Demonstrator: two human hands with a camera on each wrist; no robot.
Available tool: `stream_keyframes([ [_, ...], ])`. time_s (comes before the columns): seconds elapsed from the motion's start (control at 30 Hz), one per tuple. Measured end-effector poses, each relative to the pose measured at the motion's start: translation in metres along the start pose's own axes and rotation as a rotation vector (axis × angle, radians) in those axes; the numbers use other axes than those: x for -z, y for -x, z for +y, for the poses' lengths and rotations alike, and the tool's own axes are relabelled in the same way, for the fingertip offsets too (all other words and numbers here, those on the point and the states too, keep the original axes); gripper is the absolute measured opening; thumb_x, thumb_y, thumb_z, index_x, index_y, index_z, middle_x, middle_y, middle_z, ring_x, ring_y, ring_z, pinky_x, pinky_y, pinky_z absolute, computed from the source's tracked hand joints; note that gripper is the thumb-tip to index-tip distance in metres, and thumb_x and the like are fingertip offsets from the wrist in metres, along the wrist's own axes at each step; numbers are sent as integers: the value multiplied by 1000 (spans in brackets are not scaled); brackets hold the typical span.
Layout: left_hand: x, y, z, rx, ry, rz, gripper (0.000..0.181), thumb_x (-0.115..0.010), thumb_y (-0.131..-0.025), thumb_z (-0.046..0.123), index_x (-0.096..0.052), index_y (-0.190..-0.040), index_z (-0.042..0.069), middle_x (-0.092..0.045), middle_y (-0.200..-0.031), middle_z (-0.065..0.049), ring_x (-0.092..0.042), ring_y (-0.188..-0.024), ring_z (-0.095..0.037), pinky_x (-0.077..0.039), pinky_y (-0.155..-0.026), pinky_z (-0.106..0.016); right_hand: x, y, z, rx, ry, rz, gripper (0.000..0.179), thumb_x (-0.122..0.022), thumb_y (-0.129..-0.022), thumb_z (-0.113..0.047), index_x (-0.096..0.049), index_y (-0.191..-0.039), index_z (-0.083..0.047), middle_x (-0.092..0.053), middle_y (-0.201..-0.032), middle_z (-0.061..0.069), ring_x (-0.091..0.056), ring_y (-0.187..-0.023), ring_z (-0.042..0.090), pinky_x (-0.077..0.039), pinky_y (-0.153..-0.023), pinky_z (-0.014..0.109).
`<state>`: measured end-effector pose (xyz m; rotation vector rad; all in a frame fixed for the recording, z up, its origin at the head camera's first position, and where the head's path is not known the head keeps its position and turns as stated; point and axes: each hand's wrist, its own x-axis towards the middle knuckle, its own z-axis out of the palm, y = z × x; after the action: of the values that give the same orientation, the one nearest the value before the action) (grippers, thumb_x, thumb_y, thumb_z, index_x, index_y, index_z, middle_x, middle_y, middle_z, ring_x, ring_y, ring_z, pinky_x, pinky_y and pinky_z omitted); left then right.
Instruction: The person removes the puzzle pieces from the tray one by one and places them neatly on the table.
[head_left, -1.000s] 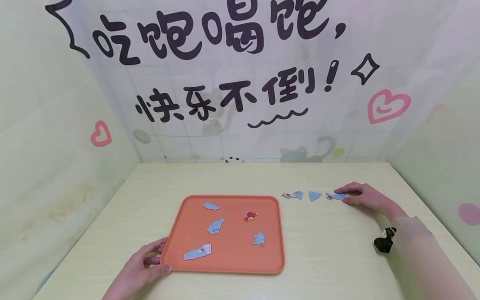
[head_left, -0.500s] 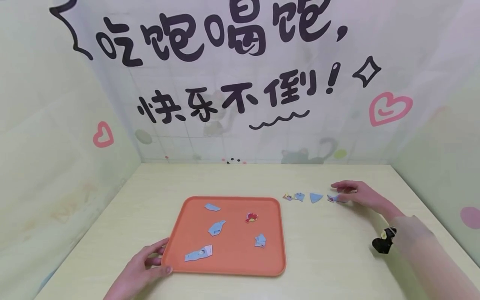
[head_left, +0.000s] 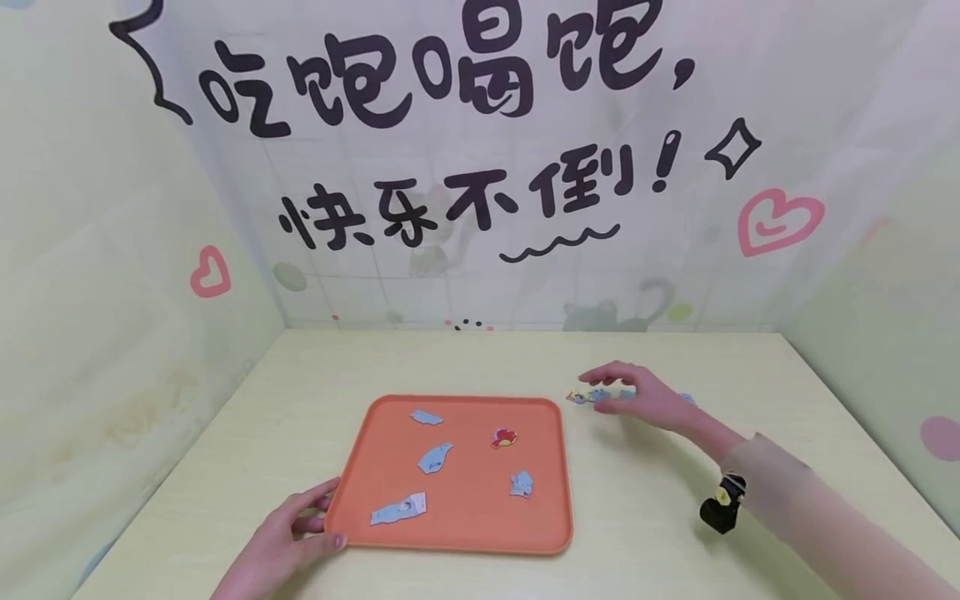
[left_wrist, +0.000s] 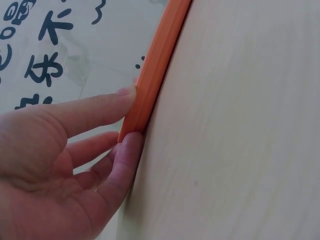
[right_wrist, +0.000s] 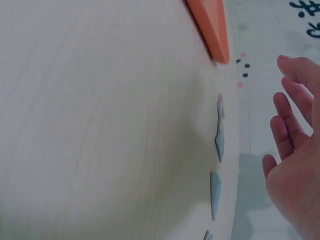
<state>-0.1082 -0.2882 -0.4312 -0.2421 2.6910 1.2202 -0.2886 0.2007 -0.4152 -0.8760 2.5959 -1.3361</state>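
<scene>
My left hand (head_left: 281, 537) grips the front-left corner of the orange tray (head_left: 465, 508); in the left wrist view its thumb and fingers touch both sides of the corner. Several puzzle pieces lie apart on the tray: blue ones (head_left: 435, 458) and a red bird-like one (head_left: 504, 437). Right of the tray, more pieces lie in a row on the table. My right hand (head_left: 637, 396) is over this row, holding nothing, fingers loosely spread, partly hiding it. In the right wrist view, a long piece (right_wrist: 220, 132) and a blue triangular piece (right_wrist: 215, 195) lie below the hand.
The pale wooden table (head_left: 615, 508) is enclosed by printed cloth walls (head_left: 450, 275) at the back and both sides. A black strapped device (head_left: 722, 504) hangs at my right wrist. One blue piece (head_left: 687, 398) shows behind the right forearm.
My right hand has let go of the rightmost puzzle piece in the row and moved left towards the tray. The left hand stays at the tray corner.
</scene>
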Motion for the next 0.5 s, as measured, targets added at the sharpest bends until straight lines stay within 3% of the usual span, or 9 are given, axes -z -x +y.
stream_keyframes([
  [0.23,-1,-1,0,3,-5,4,81,-83,-78,18,-44,-148,8,-57,-126,-8,-63,-106,-18,-49,-84,-25,-34,-5,-30,37,-22,-70,42,-75,-88,-18,-64,-129,-18,-63,-127,10,-52,-117,34,-43,-100,57],
  [0.5,0,-1,1,3,-9,3,81,-83,-78,17,-44,-148,8,-57,-127,-9,-63,-106,-17,-49,-85,-27,-63,-7,-48,73,-36,-143,42,-76,-86,-14,-66,-127,-18,-65,-125,8,-51,-120,23,-40,-102,54],
])
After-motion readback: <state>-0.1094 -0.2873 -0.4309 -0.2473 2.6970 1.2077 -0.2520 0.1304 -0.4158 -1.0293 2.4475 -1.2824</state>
